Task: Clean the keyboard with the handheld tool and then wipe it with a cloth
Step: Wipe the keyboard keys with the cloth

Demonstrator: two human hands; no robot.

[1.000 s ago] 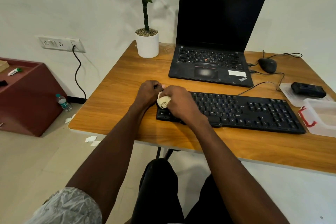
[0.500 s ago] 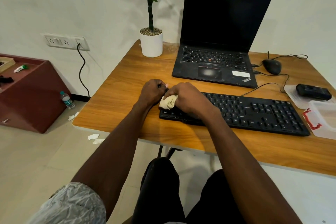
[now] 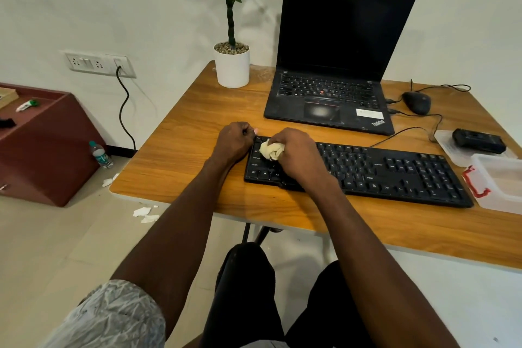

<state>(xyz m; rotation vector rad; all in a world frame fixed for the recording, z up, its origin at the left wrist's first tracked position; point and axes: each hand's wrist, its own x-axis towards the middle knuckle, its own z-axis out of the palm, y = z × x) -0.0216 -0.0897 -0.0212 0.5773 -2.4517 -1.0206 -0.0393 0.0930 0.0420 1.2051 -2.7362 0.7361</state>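
I see the keyboard [image 3: 367,169] lying flat near the front edge of the surface [image 3: 180,155], slanted a little, its left end under both hands. My right hand [image 3: 296,155] is curled round a bunched pale cloth [image 3: 271,150] and presses it onto the keys at the keyboard's upper left corner. The left hand [image 3: 234,140] sits at the keyboard's left end with fingers curled in; it touches the top left corner, but I cannot tell whether it grips the edge or only rests there, since the fingertips are hidden.

Behind the keyboard an open laptop [image 3: 333,93] stands with a dark screen. A potted plant [image 3: 232,65] in a white pot stands just left of the laptop, at the back of the surface. To the laptop's right lies a mouse [image 3: 416,102], its cable trailing forward. At the right edge a black device [image 3: 478,141] rests on a clear lid, and a clear box [image 3: 500,181] with a red clasp sits beside the keyboard's right end.

On the floor at left stands a maroon cabinet [image 3: 48,155], with a water bottle [image 3: 100,155] beside it.
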